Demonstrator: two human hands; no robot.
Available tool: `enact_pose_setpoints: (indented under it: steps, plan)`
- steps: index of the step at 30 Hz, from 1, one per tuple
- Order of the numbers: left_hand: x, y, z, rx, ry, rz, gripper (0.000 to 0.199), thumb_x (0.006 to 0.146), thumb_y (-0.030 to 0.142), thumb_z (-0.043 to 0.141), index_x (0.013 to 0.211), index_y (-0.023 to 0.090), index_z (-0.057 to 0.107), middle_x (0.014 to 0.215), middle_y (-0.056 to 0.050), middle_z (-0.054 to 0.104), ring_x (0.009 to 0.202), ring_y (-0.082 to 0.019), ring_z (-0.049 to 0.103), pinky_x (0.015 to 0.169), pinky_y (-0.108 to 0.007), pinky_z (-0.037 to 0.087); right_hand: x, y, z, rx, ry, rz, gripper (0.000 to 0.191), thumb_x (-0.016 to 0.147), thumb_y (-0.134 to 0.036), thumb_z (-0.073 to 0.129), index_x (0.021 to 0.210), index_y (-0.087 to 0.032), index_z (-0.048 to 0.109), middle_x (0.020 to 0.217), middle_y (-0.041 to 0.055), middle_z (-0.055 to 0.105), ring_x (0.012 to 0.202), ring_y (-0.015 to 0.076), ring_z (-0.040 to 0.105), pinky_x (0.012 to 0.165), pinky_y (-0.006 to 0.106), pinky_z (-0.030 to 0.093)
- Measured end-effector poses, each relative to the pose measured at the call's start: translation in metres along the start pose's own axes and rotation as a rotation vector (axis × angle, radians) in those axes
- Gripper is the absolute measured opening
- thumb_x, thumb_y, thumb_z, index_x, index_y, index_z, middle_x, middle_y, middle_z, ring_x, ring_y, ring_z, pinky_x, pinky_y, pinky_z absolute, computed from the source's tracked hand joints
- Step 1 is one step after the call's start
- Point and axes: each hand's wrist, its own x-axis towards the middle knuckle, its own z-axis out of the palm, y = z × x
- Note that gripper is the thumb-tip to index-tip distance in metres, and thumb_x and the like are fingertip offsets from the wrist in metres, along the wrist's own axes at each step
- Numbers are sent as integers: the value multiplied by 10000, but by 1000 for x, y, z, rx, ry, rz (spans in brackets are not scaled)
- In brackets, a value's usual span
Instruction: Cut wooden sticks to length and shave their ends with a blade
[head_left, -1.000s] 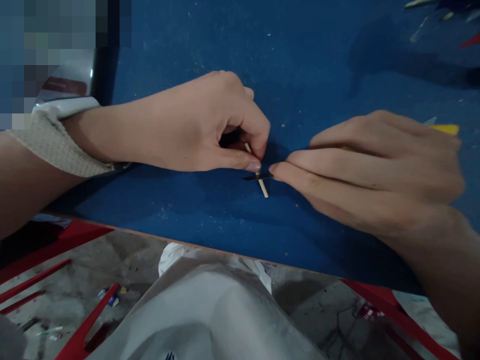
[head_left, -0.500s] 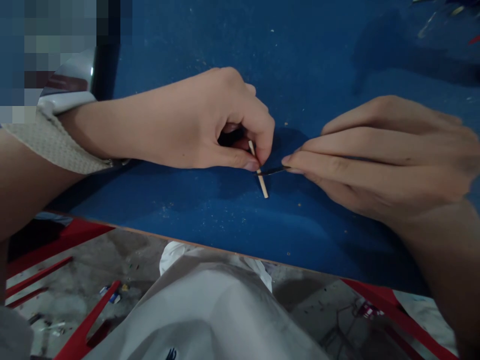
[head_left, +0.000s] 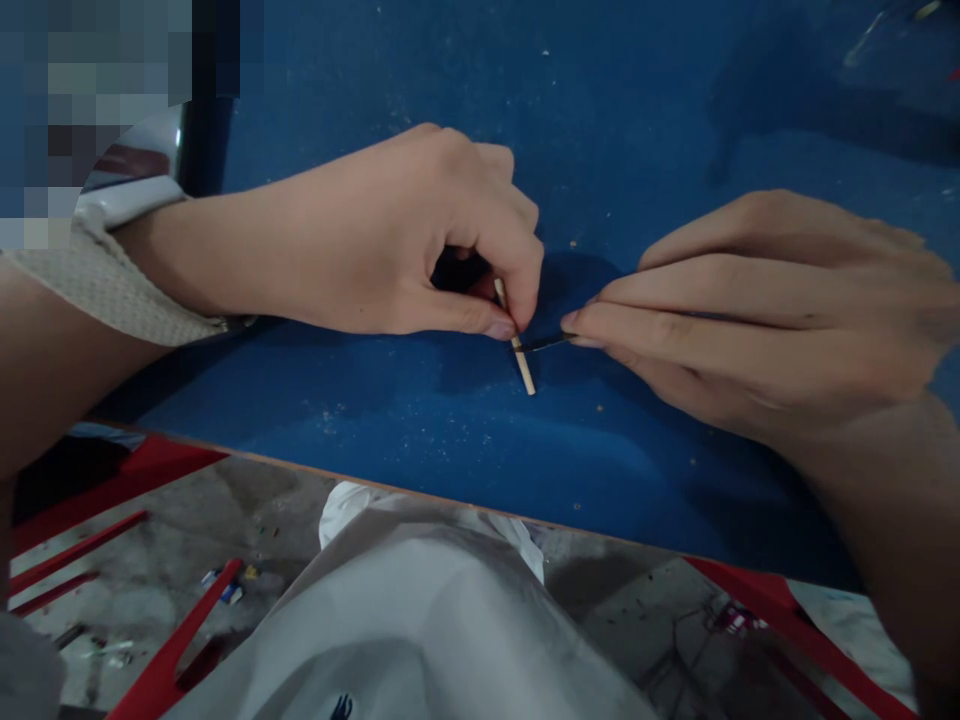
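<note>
On the blue tabletop my left hand (head_left: 442,240) pinches a short, thin wooden stick (head_left: 526,374) between thumb and forefinger. The stick's pale lower end sticks out toward me, and its upper end shows inside the curl of the fingers. From the right, my right hand (head_left: 750,310) grips a thin dark blade (head_left: 547,343) between thumb and fingertips. Its tip meets the stick just below my left thumb, lying across it. Most of the blade is hidden in the fingers.
Pale crumbs lie scattered over the blue table (head_left: 420,410). Its front edge runs just before my lap, covered in light grey cloth (head_left: 435,600). Red metal legs (head_left: 187,630) stand beneath. Small items (head_left: 866,38) lie at the far right.
Both hands keep nearly the same place. My left hand has shifted very slightly left, its fingers a little differently curled. The blade stays against the stick.
</note>
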Motion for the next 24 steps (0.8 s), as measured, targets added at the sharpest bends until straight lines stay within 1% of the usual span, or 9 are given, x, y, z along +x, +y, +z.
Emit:
enact_pose_setpoints:
  steps: [1, 3, 7, 10, 14, 17, 19, 21, 24]
  plan:
    - [0, 0, 0, 27, 4, 14, 495, 1216, 588, 686, 1069, 233, 997, 1045, 1, 857, 1153, -176, 747, 1111, -380, 552, 0, 0, 0, -2, 11, -4, 388, 1160, -105, 928, 1453, -340, 828, 1362, -61, 976, 1079, 267, 907, 851, 477, 649]
    - [-1, 0, -1, 62, 17, 41, 457, 1195, 575, 713, 1089, 237, 1002, 1060, 14, 865, 1170, -174, 733, 1082, -380, 531, 1, 1, 0, -4, 3, 4, 403, 1156, -101, 932, 1457, -345, 824, 1357, -65, 975, 1082, 267, 913, 853, 470, 649]
    - [-2, -2, 0, 34, 38, 75, 502, 1320, 491, 626, 1115, 244, 1011, 1070, 36, 882, 1105, -148, 688, 1027, -343, 471, 2, 5, 2, 5, 6, -53, 408, 1133, -88, 940, 1465, -300, 834, 1334, -31, 980, 1053, 272, 914, 806, 475, 660]
    - [-3, -3, 1, 24, 44, 116, 526, 1387, 411, 570, 1147, 244, 1007, 1082, 54, 884, 1062, -138, 664, 1015, -331, 473, 0, 7, 2, 12, 24, -54, 374, 1157, -104, 914, 1458, -317, 849, 1323, -37, 984, 1040, 267, 913, 793, 477, 662]
    - [-3, -4, 1, 26, 41, 110, 577, 1396, 464, 538, 1142, 241, 1005, 1083, 52, 875, 1105, -140, 682, 1027, -334, 454, -2, 5, 2, 4, 11, -4, 325, 1191, -145, 903, 1426, -368, 884, 1357, -90, 979, 1069, 251, 911, 844, 452, 659]
    - [-3, -4, 0, 24, 37, 91, 597, 1388, 488, 524, 1133, 245, 1006, 1086, 53, 877, 1122, -137, 691, 1032, -334, 449, -2, 5, 1, 2, 14, -18, 333, 1178, -132, 915, 1432, -341, 865, 1354, -76, 980, 1055, 267, 910, 836, 459, 651]
    - [-4, -4, 0, 25, 39, 87, 537, 1366, 483, 581, 1136, 253, 1008, 1079, 63, 872, 1117, -135, 690, 1032, -331, 444, -1, 6, 2, 4, 32, -52, 359, 1152, -101, 928, 1429, -312, 841, 1330, -50, 982, 1022, 280, 904, 805, 469, 640]
    - [-4, -4, 0, 23, 41, 91, 408, 1322, 444, 692, 1139, 265, 1010, 1078, 70, 873, 1117, -144, 695, 1028, -334, 443, 0, 6, 2, 3, 29, -64, 398, 1126, -67, 938, 1436, -293, 834, 1329, -31, 979, 1024, 293, 901, 793, 478, 639]
    - [-4, -3, 1, 27, 36, 99, 205, 1254, 345, 839, 1155, 288, 1009, 1093, 66, 890, 1108, -171, 700, 1016, -352, 469, 1, 6, 2, 2, 19, -48, 407, 1114, -58, 949, 1422, -299, 835, 1314, -34, 980, 1026, 292, 898, 791, 487, 644]
